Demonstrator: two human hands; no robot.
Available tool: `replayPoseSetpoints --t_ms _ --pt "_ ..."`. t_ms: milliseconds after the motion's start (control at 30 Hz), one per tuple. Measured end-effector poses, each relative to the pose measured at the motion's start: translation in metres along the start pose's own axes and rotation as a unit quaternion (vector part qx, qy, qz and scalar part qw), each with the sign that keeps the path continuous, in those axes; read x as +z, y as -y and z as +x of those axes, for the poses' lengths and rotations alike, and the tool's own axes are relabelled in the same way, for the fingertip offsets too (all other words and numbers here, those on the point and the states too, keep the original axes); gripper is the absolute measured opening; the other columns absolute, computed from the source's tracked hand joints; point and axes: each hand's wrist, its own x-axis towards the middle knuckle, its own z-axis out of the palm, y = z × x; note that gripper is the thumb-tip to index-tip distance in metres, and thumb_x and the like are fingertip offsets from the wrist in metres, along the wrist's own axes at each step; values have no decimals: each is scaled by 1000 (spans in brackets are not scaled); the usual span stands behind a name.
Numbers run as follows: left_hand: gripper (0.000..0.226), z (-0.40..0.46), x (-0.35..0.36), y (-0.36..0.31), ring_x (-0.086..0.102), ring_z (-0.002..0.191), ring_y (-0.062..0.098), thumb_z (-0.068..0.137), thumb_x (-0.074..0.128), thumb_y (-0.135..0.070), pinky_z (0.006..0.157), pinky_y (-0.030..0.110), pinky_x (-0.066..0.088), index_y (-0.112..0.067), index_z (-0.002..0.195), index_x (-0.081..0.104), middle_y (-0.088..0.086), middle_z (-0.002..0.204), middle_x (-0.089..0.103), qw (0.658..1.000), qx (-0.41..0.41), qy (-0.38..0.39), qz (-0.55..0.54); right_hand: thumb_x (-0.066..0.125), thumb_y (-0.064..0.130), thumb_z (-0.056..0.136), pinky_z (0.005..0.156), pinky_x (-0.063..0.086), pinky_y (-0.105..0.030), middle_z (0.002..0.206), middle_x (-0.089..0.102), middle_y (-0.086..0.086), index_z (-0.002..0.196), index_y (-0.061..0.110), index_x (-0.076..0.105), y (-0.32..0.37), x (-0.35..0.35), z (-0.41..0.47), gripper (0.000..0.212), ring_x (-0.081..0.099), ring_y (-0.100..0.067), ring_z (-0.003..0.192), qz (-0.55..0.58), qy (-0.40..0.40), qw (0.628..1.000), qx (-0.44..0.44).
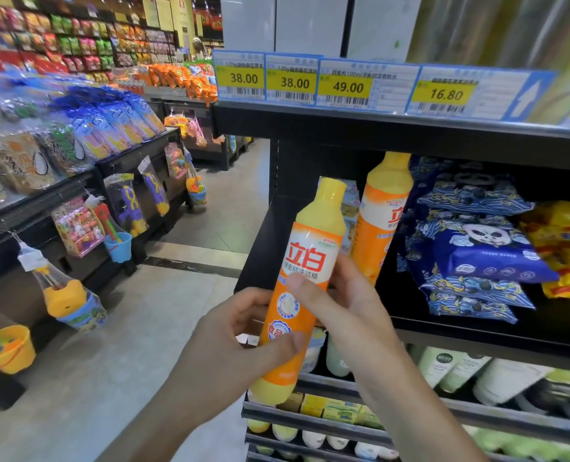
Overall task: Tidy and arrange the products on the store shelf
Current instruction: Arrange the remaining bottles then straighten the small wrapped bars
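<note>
Bottle: you held the orange dish-soap bottle (302, 281) tilted, before the shelf (476, 331).
Left hand (243, 335): curled round its lower body.
Right hand (340, 295): thumb on label, fingers seemingly wrapped behind.
Neighbour: second bottle (381, 215) on the shelf.

Across the aisle: toy packs (77, 230) hanging off hooks, yellow sand bucket (8, 348) low down, blue snack bags (110, 125) piled up top, grey tiled floor (110, 345).

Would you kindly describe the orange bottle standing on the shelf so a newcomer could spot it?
Find the dark shelf under the yellow price tags. At its left end, beside the stacked blue panda packets, stands an orange bottle with a yellow cap. Unlike its twin, the held bottle, no hand touches it.
</note>
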Motion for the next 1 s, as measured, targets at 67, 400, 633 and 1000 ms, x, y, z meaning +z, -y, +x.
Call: replayPoseSetpoints --t_ms 67,400,633,1000 --pt "51 -1 3 1 74 99 12 65 80 -64 73 29 62 -43 110 70 -12 105 78 1000 -1 -7 13 84 64 68 72 59 -19 112 70 27 120 52 58 -1 4 -1 59 66 7 102 -29 -30 999 -21" --pt "61 -4 14 -6 71 95 6 58 77 -64 76 34 65 -38 110 62 -24 101 71 994 -31 -78 70 90 59 65 70 59 -24 106 67 17 113 51 47 -9 15 4 65 67 5 91 -92 -102 990 -39" --pt "51 0 16 -7 63 94 -12 73 87 -53 66 15 54 -42 110 55 -32 98 66 988 -57 -100 99 91 49 68 65 57 -15 106 68 24 117 50 54 -12 18 1 62 67 7 93 -95 -105 988 -68" --pt "79 6 -2 -10 70 111 3 58 77 -79 93 35 62 -41 125 61 -21 118 74 993 -90 65 -29 91 36 73 75 62 -28 103 77 10 122 35 67 -10 4 4 54 74 -11 96 -11 -75 994 -79"
